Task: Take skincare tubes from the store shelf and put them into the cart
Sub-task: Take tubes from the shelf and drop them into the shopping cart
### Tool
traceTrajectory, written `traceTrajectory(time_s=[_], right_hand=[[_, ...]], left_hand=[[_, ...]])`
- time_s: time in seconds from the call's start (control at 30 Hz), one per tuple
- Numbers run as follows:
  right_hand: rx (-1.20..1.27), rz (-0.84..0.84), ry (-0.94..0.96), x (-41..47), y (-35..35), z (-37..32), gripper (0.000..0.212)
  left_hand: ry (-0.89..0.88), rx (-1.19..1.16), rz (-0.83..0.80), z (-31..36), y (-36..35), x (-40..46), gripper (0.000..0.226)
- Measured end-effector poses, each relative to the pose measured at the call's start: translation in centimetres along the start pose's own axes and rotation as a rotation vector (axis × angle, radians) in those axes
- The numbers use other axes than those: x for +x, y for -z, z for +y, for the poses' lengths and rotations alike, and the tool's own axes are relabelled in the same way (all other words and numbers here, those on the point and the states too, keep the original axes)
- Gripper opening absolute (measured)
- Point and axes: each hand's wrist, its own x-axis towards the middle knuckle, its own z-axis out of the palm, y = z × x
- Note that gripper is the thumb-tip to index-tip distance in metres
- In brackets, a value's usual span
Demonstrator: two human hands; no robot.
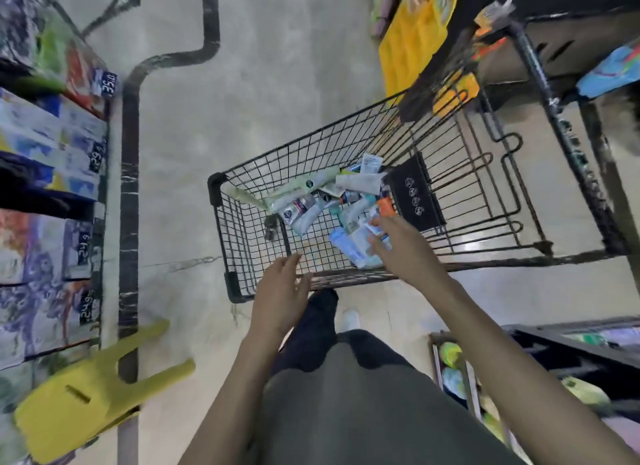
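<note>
A black wire cart (239, 257) stands on the floor in front of me. Several skincare tubes (311, 205) lie in a heap in its basket. My right hand (401, 246) reaches over the cart's near rim and holds a small white tube with blue and orange print (375, 226) at its fingertips, just above the pile. My left hand (280, 291) hovers at the near rim with fingers straight and holds nothing.
A shelf of boxed goods with price tags (52, 174) runs along the left. A yellow plastic stool (93, 392) lies at the lower left. Dark racks with goods (561, 125) stand to the right of the cart. My legs and shoes (325, 312) are just behind it.
</note>
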Motion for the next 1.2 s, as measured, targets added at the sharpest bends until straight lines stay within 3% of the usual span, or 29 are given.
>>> traceTrajectory(time_s=[0.23,0.5,0.73,0.87,0.97,1.1,1.2], right_hand=[[0.057,-0.157,-0.248,10.4,-5.1,5.8,0.04],[0.09,-0.308,-0.467,17.9,-13.5,14.0,0.049],[-0.028,-0.332,-0.473,22.0,-19.4,19.4,0.058],[0.023,-0.309,-0.499,22.4,-21.7,20.9,0.058],[0.053,-0.226,-0.518,22.3,-23.1,21.0,0.051],[-0.046,-0.218,-0.488,22.6,-23.7,20.8,0.041],[-0.104,-0.237,-0.435,22.5,-24.0,21.2,0.038]], left_hand=[[0.081,-0.026,-0.283,-1.3,-4.4,10.9,0.052],[0.386,-0.317,-0.47,-0.3,-14.7,20.6,0.045],[0.733,-0.495,-0.417,-2.4,-26.1,26.0,0.046],[0.832,-0.663,-0.34,-2.8,-29.8,26.7,0.047],[0.901,-0.68,-0.321,-2.6,-31.2,26.7,0.02],[0.994,-0.814,-0.231,-2.6,-32.7,26.4,0.042],[1.062,-0.877,-0.218,-2.8,-33.5,26.2,0.037]])
